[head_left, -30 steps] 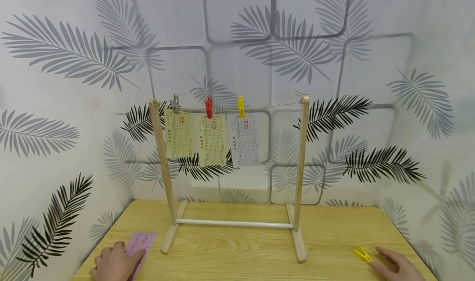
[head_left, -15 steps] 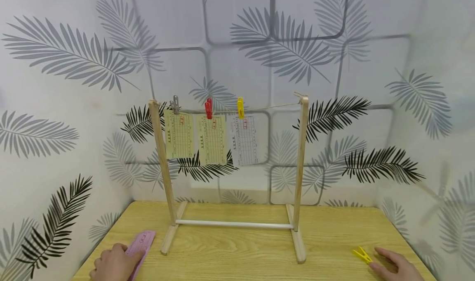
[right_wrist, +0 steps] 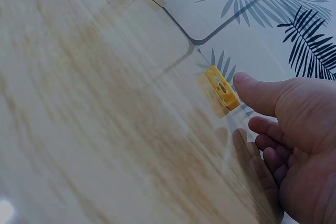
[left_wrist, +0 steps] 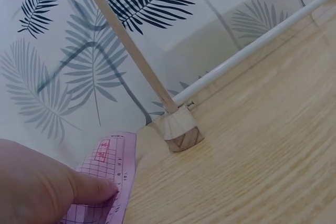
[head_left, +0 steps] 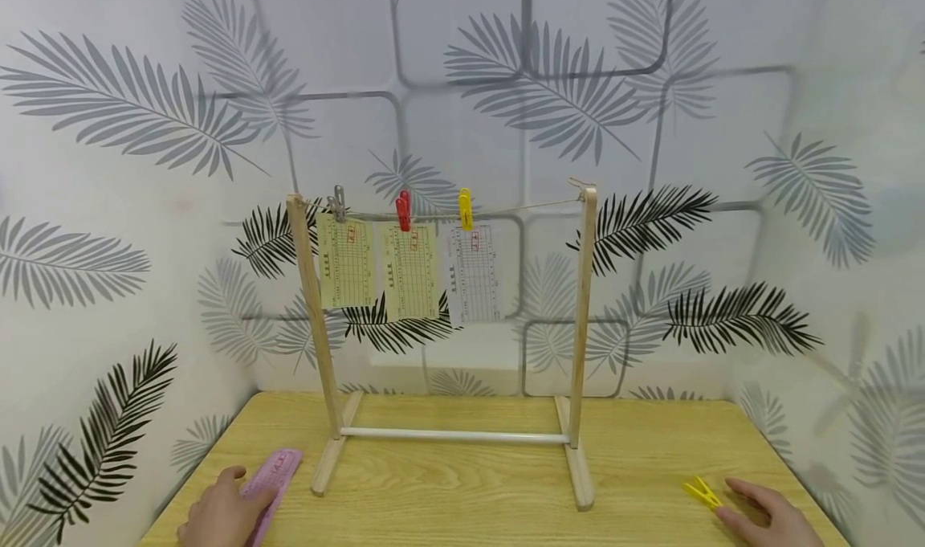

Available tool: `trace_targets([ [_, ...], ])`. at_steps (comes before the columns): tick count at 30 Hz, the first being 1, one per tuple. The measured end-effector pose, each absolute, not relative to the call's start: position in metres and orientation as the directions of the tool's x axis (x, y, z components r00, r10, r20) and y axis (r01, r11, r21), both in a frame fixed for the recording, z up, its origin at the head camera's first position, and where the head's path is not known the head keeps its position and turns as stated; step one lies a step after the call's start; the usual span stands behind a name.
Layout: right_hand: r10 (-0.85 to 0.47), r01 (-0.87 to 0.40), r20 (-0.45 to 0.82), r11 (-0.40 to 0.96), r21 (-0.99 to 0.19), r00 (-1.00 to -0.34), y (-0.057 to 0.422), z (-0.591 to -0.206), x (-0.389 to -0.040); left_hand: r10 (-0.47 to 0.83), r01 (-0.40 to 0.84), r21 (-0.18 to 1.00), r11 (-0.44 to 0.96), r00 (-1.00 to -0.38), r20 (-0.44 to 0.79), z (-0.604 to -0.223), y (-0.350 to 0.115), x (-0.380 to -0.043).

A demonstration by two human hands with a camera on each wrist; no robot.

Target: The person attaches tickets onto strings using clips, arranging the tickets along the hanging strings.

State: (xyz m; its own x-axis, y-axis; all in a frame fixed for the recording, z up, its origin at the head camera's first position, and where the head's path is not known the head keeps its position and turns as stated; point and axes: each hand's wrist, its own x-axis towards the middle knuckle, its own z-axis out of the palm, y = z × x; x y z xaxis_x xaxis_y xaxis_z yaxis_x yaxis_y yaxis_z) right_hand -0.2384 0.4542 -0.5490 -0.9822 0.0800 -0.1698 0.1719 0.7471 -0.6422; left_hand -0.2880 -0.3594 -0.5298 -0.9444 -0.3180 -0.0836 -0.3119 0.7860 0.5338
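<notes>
My left hand (head_left: 224,511) pinches a pink printed slip (head_left: 273,483) at the front left of the table; in the left wrist view the thumb presses on the bent slip (left_wrist: 107,174). At the front right, my right hand (head_left: 773,519) lies beside a yellow clothespin (head_left: 702,492) with thumb and index finger spread apart. The thumb tip is very close to the clothespin (right_wrist: 223,88); I cannot tell whether they touch.
A wooden frame (head_left: 584,306) with a white crossbar (head_left: 455,434) stands mid-table. From its string hang two yellow slips (head_left: 347,266) and a white slip (head_left: 477,282), held by a grey clip (head_left: 338,203), a red clip (head_left: 404,210) and a yellow clip (head_left: 466,208). Patterned walls enclose the table (head_left: 462,499).
The pink slip has gone from lying flat to bent and a little lifted in my left hand. My right hand and the yellow clothespin stay in place.
</notes>
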Motion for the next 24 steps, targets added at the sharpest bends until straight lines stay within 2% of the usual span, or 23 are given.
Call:
trace_targets([
  [5,0.084,0.170,-0.163,0.750,-0.639,-0.983,0.452,-0.547,-0.238,-0.271,-0.234,0.626,0.744,-0.962,-0.037,-0.525,-0.359,-0.285],
  [11,0.080,0.168,-0.164,0.749,-0.641,-0.983,0.454,-0.548,-0.240,-0.290,-0.191,0.709,0.679,-0.957,0.020,-0.523,-0.354,-0.285],
  [18,0.071,0.162,-0.167,0.753,-0.638,-0.983,0.457,-0.552,-0.241,-0.336,-0.128,0.845,0.520,-0.940,0.064,-0.527,-0.348,-0.293],
  [24,0.076,0.166,-0.166,0.748,-0.643,-0.983,0.457,-0.552,-0.241,-0.329,-0.121,0.873,0.472,-0.943,0.047,-0.525,-0.346,-0.292],
])
